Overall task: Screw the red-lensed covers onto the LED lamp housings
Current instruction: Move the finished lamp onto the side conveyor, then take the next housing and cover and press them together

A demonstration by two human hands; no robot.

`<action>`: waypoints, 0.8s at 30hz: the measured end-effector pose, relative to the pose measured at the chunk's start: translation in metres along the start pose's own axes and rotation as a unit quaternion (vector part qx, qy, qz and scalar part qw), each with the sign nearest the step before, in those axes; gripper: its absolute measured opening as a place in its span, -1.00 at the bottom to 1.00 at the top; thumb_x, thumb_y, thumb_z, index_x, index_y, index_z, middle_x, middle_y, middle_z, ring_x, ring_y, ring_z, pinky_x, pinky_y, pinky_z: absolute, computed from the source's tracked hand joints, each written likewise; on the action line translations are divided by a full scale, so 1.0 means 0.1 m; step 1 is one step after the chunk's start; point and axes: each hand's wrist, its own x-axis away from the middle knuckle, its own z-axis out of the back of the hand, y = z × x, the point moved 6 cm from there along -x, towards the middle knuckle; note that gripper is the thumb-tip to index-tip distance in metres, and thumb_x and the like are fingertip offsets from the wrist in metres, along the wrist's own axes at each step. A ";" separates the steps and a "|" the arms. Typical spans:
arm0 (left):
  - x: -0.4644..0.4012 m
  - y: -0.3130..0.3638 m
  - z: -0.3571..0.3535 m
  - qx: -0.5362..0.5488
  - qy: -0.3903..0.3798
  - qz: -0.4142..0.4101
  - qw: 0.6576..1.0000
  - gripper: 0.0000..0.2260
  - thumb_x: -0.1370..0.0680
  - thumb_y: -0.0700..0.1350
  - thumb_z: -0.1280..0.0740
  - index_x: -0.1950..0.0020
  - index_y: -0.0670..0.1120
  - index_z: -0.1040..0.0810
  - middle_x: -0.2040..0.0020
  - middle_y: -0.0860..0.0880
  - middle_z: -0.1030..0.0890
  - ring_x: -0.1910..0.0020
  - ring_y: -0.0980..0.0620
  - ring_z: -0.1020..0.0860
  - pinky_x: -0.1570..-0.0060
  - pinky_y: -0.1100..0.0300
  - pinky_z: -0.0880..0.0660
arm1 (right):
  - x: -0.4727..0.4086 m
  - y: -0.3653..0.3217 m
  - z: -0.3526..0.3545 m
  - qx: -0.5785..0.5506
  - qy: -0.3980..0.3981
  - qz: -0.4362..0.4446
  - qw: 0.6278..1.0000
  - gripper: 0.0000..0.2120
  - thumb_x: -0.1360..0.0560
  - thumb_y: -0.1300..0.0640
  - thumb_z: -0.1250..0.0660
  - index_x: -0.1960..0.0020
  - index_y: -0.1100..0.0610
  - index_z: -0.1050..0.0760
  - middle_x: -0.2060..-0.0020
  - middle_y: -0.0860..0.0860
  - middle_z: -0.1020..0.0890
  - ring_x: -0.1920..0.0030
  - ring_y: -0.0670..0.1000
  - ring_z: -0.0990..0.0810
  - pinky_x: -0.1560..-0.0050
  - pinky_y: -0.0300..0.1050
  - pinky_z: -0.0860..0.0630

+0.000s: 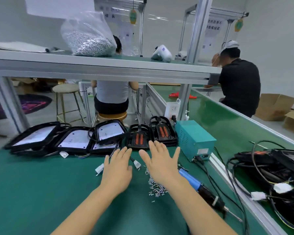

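Lamp housings (282, 175) cut off rightward

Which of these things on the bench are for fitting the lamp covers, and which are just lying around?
For the job: red-lensed covers, lamp housings, loose screws, electric screwdriver.

Lying about: bag of screws on the shelf, teal power box, cardboard boxes.

A factory assembly line: green-matted workbench (41, 192), aluminium-frame shelf (100, 68), bagged screws (90, 43), seated workers (239, 85).

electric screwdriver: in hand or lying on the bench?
Lying on the bench. The electric screwdriver rests flat on the green mat beside the right hand, which is spread open and not gripping it. The left hand is open too.
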 end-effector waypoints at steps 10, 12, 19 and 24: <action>-0.02 -0.71 0.33 0.030 0.117 0.041 0.992 -0.49 -0.58 -0.15 -0.24 -0.52 -0.03 -0.21 -0.53 0.02 -0.21 -0.49 0.04 -0.18 -0.44 0.14 -0.12 | -0.02 -0.64 -0.42 0.031 -0.042 0.071 0.996 -0.36 -0.62 -0.28 0.21 -0.60 0.01 0.10 -0.60 -0.07 0.04 -0.58 -0.05 0.12 -0.41 0.31 0.40; -0.12 -0.75 0.37 0.014 0.132 0.047 0.990 -0.49 -0.58 -0.12 -0.25 -0.51 -0.04 -0.21 -0.52 0.02 -0.21 -0.47 0.02 -0.21 -0.40 0.14 -0.17 | 0.04 -0.78 -0.54 0.040 -0.041 0.098 0.994 -0.37 -0.63 -0.27 0.19 -0.60 0.02 0.07 -0.59 -0.07 0.00 -0.57 -0.05 0.08 -0.41 0.31 0.40; -0.47 -0.84 0.39 -0.055 0.131 0.045 0.989 -0.63 -0.61 -0.10 -0.19 -0.43 -0.02 -0.26 -0.41 0.07 -0.34 -0.16 -0.03 -0.45 0.08 0.16 -0.40 | 0.08 -0.94 -0.79 0.033 -0.093 0.110 0.989 -0.37 -0.64 -0.25 0.19 -0.61 0.05 0.06 -0.59 -0.04 0.01 -0.58 -0.03 0.10 -0.39 0.30 0.46; -0.66 -0.82 0.37 -0.039 0.113 0.039 0.992 -0.66 -0.62 -0.12 -0.19 -0.41 -0.02 -0.37 -0.30 0.00 -0.49 -0.13 -0.05 -0.54 0.02 0.10 -0.49 | 0.04 -0.89 -0.83 0.039 -0.132 0.108 0.985 -0.38 -0.64 -0.25 0.18 -0.60 0.04 0.02 -0.59 -0.02 -0.05 -0.58 0.00 0.07 -0.37 0.34 0.46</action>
